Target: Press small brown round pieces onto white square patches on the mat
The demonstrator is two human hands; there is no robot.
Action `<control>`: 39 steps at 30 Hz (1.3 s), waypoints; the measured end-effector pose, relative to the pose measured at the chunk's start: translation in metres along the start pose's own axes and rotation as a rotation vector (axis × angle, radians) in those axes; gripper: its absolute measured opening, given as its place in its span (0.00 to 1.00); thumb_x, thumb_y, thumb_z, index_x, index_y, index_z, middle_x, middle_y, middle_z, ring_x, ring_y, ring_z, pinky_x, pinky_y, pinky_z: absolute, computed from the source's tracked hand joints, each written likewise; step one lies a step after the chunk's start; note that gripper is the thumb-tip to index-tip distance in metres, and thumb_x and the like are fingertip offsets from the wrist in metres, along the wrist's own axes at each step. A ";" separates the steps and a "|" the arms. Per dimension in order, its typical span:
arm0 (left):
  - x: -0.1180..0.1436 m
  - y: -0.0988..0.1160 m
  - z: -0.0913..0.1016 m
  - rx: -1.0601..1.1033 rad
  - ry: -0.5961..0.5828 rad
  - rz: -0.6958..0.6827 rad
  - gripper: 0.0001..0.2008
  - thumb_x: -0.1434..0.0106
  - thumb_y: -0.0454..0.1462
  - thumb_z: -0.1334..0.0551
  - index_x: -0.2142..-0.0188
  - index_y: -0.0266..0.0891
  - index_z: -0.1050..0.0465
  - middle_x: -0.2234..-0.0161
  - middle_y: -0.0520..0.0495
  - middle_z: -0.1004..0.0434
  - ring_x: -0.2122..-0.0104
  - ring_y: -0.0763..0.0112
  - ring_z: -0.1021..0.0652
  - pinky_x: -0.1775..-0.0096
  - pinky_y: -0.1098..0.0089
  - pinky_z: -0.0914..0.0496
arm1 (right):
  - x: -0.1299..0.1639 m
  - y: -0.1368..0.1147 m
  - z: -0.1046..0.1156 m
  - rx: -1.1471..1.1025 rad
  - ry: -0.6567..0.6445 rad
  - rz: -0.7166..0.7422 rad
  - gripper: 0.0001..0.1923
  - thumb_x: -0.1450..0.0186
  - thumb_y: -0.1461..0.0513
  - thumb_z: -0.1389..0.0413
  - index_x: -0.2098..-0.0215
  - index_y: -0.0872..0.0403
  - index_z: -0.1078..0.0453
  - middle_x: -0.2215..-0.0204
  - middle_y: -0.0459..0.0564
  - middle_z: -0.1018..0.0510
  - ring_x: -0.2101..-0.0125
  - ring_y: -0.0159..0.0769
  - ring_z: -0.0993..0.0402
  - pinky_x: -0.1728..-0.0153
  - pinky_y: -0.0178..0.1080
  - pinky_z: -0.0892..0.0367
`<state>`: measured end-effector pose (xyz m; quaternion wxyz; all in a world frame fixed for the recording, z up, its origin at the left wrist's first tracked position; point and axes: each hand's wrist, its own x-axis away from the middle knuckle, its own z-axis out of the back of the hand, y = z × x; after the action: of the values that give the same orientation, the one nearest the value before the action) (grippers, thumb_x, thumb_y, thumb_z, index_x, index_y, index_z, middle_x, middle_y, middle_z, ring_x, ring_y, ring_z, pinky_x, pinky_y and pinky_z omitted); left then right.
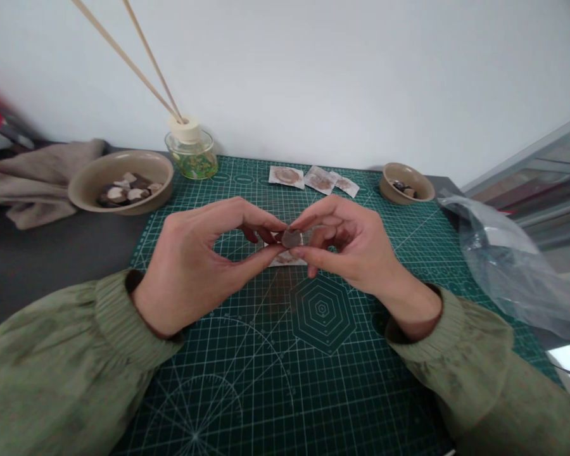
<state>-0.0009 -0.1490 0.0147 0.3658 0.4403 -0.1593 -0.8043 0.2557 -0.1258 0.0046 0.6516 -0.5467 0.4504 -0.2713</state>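
Both hands meet over the middle of the green cutting mat. The left hand and the right hand pinch one small dark round disc between thumbs and forefingers, fingertips closed on its edges from either side. The disc hangs just above the mat, and directly under it lies a small clear packet, partly hidden by the fingers.

At the far edge of the mat three more packets lie in a row, each showing a brownish round piece inside. Off the mat's far left corner stands a large tan bowl filled with dark and pale pieces. Just beside it, touching the mat's far edge, is a glass reed diffuser with two sticks leaning up to the left. A small tan bowl with a few dark pieces sits at the mat's far right corner. A crumpled clear plastic bag overlaps the mat's right edge. A beige cloth lies well left of the mat, behind the large bowl.
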 end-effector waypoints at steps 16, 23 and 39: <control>0.001 0.002 0.000 -0.039 0.013 0.002 0.03 0.20 0.45 0.27 0.50 0.54 0.14 0.57 0.58 0.08 0.63 0.69 0.12 0.57 0.62 0.13 | 0.000 0.001 0.000 -0.047 -0.011 0.027 0.22 0.39 0.68 0.14 0.52 0.53 0.14 0.59 0.45 0.05 0.78 0.30 0.13 0.79 0.28 0.20; 0.001 0.003 0.001 -0.040 0.002 0.020 0.04 0.20 0.46 0.28 0.50 0.54 0.14 0.57 0.56 0.07 0.63 0.68 0.12 0.57 0.60 0.12 | 0.001 -0.002 0.001 0.004 -0.006 -0.022 0.22 0.37 0.60 0.13 0.51 0.52 0.14 0.55 0.48 0.05 0.77 0.31 0.13 0.79 0.32 0.20; 0.001 0.004 0.001 -0.062 0.009 0.003 0.03 0.20 0.45 0.27 0.51 0.53 0.15 0.57 0.57 0.08 0.64 0.70 0.13 0.57 0.61 0.13 | 0.001 -0.002 0.001 0.031 -0.005 -0.040 0.23 0.36 0.56 0.13 0.51 0.52 0.15 0.54 0.48 0.06 0.77 0.30 0.15 0.78 0.32 0.21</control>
<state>-0.0002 -0.1525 0.0166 0.3813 0.4320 -0.1334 -0.8063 0.2575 -0.1268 0.0061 0.6555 -0.5463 0.4335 -0.2899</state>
